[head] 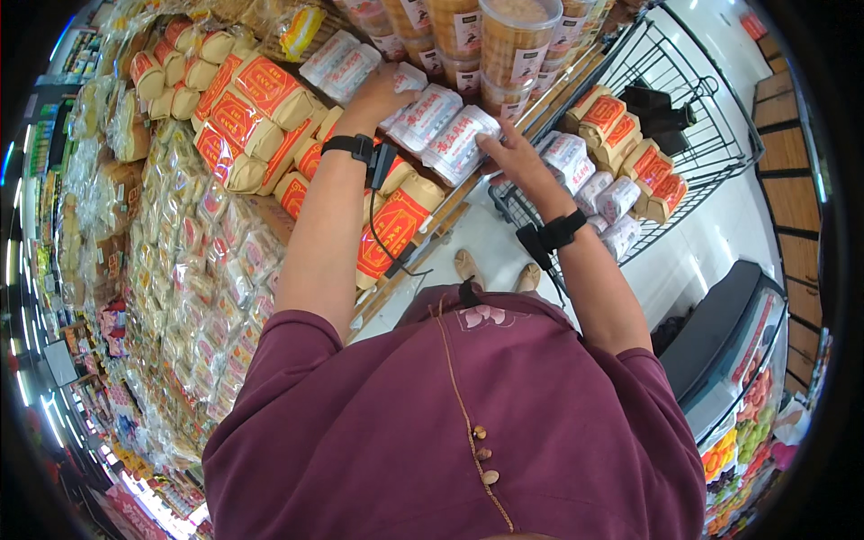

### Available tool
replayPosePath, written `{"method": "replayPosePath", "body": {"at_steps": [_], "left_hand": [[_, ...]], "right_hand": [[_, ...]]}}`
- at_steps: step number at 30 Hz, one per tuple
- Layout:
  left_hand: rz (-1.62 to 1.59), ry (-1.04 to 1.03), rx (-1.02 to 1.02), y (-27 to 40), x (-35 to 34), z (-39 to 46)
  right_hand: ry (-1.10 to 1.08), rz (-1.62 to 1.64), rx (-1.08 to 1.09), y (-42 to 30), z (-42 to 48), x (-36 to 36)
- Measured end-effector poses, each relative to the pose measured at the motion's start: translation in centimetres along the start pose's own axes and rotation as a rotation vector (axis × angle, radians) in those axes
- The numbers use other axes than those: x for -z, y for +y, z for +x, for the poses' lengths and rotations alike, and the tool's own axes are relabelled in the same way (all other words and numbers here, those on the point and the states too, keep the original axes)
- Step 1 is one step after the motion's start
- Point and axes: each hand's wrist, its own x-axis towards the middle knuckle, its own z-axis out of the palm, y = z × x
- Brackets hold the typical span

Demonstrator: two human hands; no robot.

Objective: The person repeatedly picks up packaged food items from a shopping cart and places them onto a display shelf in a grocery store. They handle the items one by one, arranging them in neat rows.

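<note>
White paper-wrapped packages with red and blue print (426,120) lie in a row on the display, atop red-and-tan packs. My left hand (379,98) rests over the middle of this row, its fingertips partly hidden among the packages. At the row's near end, my right hand (516,158) touches the corner of the last white package (462,146), thumb and fingers spread. Beneath and beside the row are red-labelled tan paper packs (398,226). Black straps with small devices circle both wrists.
A wire shopping cart (715,145) stands at right, holding white packages (565,160), red-and-tan packs (651,169) and a black item (658,118). Stacked clear plastic tubs (520,50) rise behind the row. Heaped small wrapped pastries (202,270) fill the left. A wooden shelf edge (439,219) runs before me.
</note>
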Motion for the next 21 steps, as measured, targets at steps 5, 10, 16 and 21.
{"method": "replayPosePath", "body": {"at_steps": [5,10,16,21], "left_hand": [[0.009,-0.03,-0.024,-0.3,0.3,-0.4],[-0.013,-0.048,-0.009,-0.1,0.8,-1.1],[0.092,0.188,0.14,-1.3,3.1,0.6],[0.322,0.412,0.23,-6.0,3.2,3.0]], "right_hand": [[-0.017,0.022,0.005,0.6,0.2,-0.4],[-0.019,0.011,0.014,1.1,0.5,-0.9],[0.015,0.025,-0.012,0.9,-0.4,-0.2],[0.021,0.049,-0.022,0.4,-1.1,-0.5]]}}
